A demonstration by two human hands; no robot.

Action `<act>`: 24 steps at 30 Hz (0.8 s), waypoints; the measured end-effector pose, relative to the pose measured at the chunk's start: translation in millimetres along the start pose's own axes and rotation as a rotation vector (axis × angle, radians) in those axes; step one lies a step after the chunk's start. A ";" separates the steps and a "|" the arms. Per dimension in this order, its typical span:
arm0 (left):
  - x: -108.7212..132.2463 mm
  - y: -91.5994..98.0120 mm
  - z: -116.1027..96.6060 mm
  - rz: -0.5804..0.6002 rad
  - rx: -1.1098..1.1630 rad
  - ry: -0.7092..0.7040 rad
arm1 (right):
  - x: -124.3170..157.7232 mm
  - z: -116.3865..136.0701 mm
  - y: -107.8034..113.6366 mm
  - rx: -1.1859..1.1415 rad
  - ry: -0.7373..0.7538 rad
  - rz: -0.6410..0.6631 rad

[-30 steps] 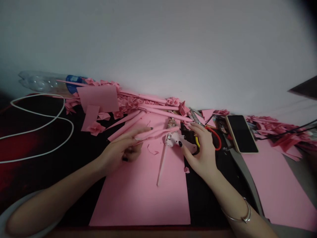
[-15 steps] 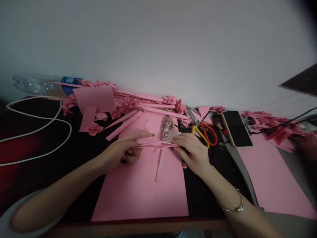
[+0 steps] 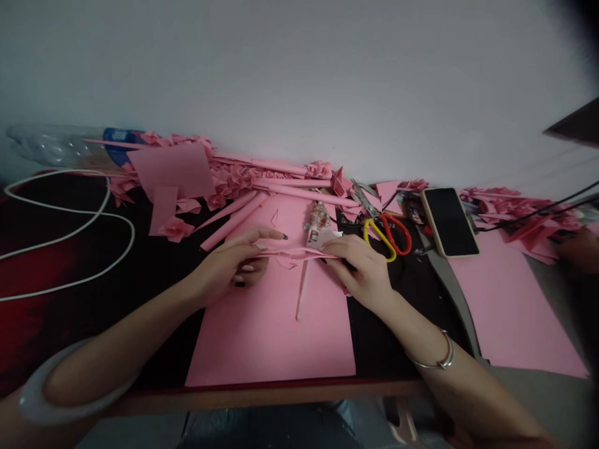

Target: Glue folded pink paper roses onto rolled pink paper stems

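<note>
My left hand [image 3: 231,262] and my right hand [image 3: 360,268] pinch the two ends of a folded pink paper strip [image 3: 294,252], which spans the gap between them. Below it, a thin pink paper stick [image 3: 302,290] lies on a large pink paper sheet [image 3: 271,337]. Just beyond the strip stands a small white object [image 3: 313,237], partly hidden by my right hand, and I cannot tell exactly what it is. A floral-patterned item [image 3: 319,217] is next to it.
Paper roses [image 3: 229,187] and pink paper tubes [image 3: 234,218] lie along the wall. Scissors with red and yellow handles [image 3: 386,237] and a phone [image 3: 449,221] sit on the black mat at right. Another person's hand [image 3: 580,249] is at the right edge.
My right hand has moved left from the white object onto the strip's end, uncovering the scissors handles. The view has tilted, bringing more of the table's front edge into sight.
</note>
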State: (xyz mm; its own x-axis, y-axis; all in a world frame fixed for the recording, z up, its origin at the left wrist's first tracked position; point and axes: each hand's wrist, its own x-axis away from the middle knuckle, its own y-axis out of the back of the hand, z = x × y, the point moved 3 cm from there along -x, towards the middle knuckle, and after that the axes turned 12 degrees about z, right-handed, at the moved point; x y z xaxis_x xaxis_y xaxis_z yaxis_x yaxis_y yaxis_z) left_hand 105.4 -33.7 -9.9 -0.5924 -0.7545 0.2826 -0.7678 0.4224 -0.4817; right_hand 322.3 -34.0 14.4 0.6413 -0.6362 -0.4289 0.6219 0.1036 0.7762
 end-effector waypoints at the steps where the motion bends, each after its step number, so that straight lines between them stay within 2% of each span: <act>1: -0.2 0.2 -0.6 0.003 -0.017 -0.017 | 0.1 0.0 0.0 0.001 0.001 0.001; 9: -0.4 4.0 1.5 -0.014 -0.254 -0.129 | 1.5 -0.7 0.1 0.018 0.020 -0.004; 18: 7.4 7.4 -12.7 -0.122 -0.956 -0.330 | 3.1 -1.0 -0.7 0.064 0.031 -0.005; 24: 8.4 1.5 -17.8 -0.064 -1.240 -0.514 | 4.5 -1.0 -2.4 0.098 0.067 -0.003</act>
State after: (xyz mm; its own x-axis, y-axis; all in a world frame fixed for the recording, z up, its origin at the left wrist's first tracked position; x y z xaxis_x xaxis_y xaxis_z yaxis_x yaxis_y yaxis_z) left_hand 95.0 -30.4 6.5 -0.5990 -0.7761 -0.1971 -0.6655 0.3457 0.6615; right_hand 324.2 -36.3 10.2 0.6705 -0.5832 -0.4585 0.5790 0.0249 0.8150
